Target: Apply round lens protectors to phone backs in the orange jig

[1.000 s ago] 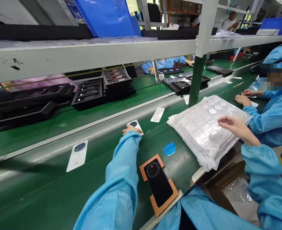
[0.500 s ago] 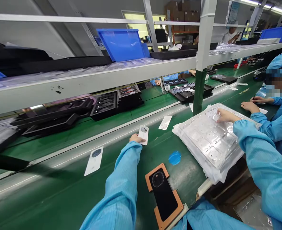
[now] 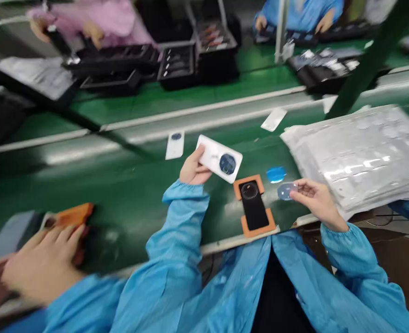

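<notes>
Pinched in my left hand (image 3: 192,168) is a white phone-shaped card (image 3: 209,154) with a dark round camera-shaped patch at its right end, tilted above the bench. My right hand (image 3: 316,203) grips a small, clear, bluish rounded film piece (image 3: 285,191) between thumb and fingers. Between my hands, a black phone (image 3: 254,210) with a round camera ring lies in an orange holder (image 3: 250,232) at the bench edge. A round blue sticker (image 3: 275,174) is on the green surface just above the film piece.
A stack of clear plastic trays (image 3: 367,157) stands at right. Two more white cards, one left (image 3: 174,149) and one farther right (image 3: 274,119), lie along the bench. At left, a co-worker's hand (image 3: 45,259) is by another orange holder (image 3: 73,215). A green post (image 3: 360,64) rises behind.
My left hand has picked up the white card and turned it, bringing it nearer. My right hand has left the trays with the film piece. The view has swung down and left.
</notes>
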A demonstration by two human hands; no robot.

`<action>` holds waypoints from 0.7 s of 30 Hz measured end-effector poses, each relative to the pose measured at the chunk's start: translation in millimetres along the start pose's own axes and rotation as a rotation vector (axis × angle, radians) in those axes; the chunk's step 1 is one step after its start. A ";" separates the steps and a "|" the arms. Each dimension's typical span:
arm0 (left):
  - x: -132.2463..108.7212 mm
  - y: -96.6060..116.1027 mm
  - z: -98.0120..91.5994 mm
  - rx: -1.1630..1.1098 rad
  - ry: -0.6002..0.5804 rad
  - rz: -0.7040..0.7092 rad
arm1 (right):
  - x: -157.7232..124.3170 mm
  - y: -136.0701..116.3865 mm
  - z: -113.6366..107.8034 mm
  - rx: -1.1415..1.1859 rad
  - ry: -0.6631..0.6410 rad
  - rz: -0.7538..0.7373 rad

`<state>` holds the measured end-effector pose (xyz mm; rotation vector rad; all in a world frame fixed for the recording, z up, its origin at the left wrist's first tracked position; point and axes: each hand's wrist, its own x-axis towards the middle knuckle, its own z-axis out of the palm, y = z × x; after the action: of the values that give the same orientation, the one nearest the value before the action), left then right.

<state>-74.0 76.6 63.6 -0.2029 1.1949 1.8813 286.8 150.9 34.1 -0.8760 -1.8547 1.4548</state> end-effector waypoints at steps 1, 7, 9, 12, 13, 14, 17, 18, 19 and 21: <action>-6.9 -3.0 -5.6 -0.088 -0.068 0.037 | 8.8 12.1 15.2 -0.031 0.008 -0.013; -44.4 -47.9 -47.0 -0.058 -0.123 0.030 | 44.0 47.6 87.7 -0.635 -0.085 -0.531; -54.4 -62.2 -60.2 -0.048 -0.103 0.077 | 46.9 51.5 99.3 -0.796 -0.193 -0.649; -60.5 -70.8 -79.9 -0.113 -0.040 0.142 | 45.9 60.5 105.5 -0.912 -0.312 -0.737; -60.3 -71.3 -85.9 -0.135 -0.015 0.157 | 44.8 63.9 105.6 -0.917 -0.331 -0.749; -59.3 -71.3 -91.1 -0.152 0.006 0.168 | 43.8 66.9 105.2 -0.913 -0.339 -0.751; -54.2 -71.8 -99.0 -0.192 0.018 0.189 | 41.6 71.2 104.2 -0.911 -0.352 -0.735; -52.5 -72.9 -98.8 -0.205 0.003 0.198 | 41.3 70.8 104.3 -0.917 -0.357 -0.729; -51.2 -74.4 -97.2 -0.213 -0.018 0.211 | 41.2 69.6 104.5 -0.922 -0.363 -0.724; -49.9 -79.6 -91.4 -0.200 -0.063 0.249 | 40.9 64.5 104.5 -0.913 -0.379 -0.712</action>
<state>-12.0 -12.9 -9.4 -0.1061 1.0258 2.2100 187.5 135.7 -47.3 -0.2030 -2.7765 0.3032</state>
